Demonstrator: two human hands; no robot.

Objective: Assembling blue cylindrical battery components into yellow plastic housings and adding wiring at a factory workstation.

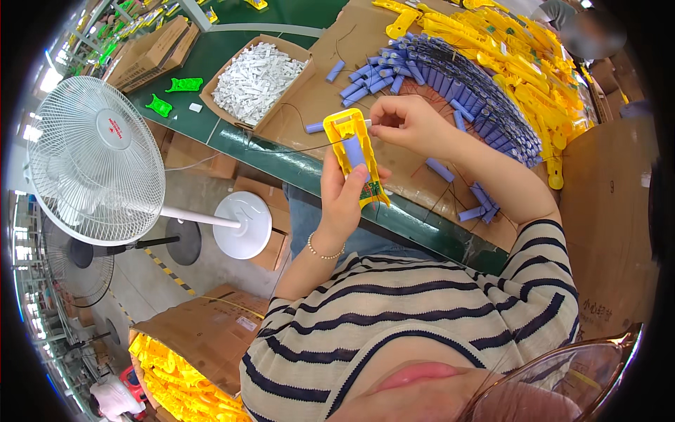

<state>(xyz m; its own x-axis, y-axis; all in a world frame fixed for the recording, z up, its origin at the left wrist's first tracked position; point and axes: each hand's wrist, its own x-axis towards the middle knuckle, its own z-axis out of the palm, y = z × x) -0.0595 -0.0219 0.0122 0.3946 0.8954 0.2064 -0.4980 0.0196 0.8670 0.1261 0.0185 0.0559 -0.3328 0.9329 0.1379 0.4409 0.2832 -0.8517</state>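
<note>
My left hand (341, 198) is closed round a yellow plastic housing (331, 130), its thumb lying over the inside. In that housing sit a blue cylindrical battery (354, 150) and, at the lower end, a green circuit board (370, 190). A thin dark wire runs out from it to the left. Beside the housing's upper right edge, my right hand (411, 126) pinches a small white piece (367, 122), mostly hidden by the fingertips. Behind the housing, another blue battery (314, 128) lies on the cardboard.
A cardboard box (309, 72) of small white parts stands left. Many wired blue batteries (450, 88) and yellow housings (485, 42) cover the back right. Loose batteries (478, 204) lie near the right forearm. A white fan (98, 151) stands left of the green table (190, 116).
</note>
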